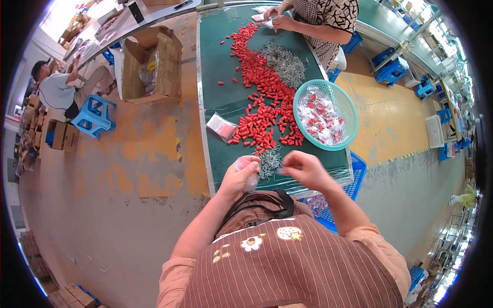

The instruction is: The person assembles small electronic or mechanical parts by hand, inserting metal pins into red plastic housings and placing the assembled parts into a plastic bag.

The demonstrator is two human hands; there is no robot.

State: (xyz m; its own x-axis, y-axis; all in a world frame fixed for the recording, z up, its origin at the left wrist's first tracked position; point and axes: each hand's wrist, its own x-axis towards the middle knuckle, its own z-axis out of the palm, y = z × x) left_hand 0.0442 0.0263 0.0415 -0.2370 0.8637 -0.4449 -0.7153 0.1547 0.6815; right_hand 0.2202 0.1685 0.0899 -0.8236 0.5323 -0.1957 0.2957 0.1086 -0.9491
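At the near edge of the green table (pixel 218 61), my left hand (pixel 236 179) is closed on a small clear plastic bag (pixel 251 183), which hangs below the fingers. Across from it, my right hand (pixel 307 169) has its fingers bent in a pinch; whether anything is between them is too small to tell. A small heap of grey metal screws (pixel 269 163) lies on the table between my hands. Beyond it spreads a long pile of red cone-shaped plastic pieces (pixel 263 120). A turquoise basket (pixel 351 110) of filled clear bags stands right of the pile.
A larger screw heap (pixel 285 62) lies farther back, near a co-worker's hands (pixel 282 21). A packet of clear bags (pixel 222 126) sits by the table's left edge. A blue crate (pixel 359 172) stands below the right edge. Left are a cardboard box (pixel 172 66) and blue stool (pixel 95 115).
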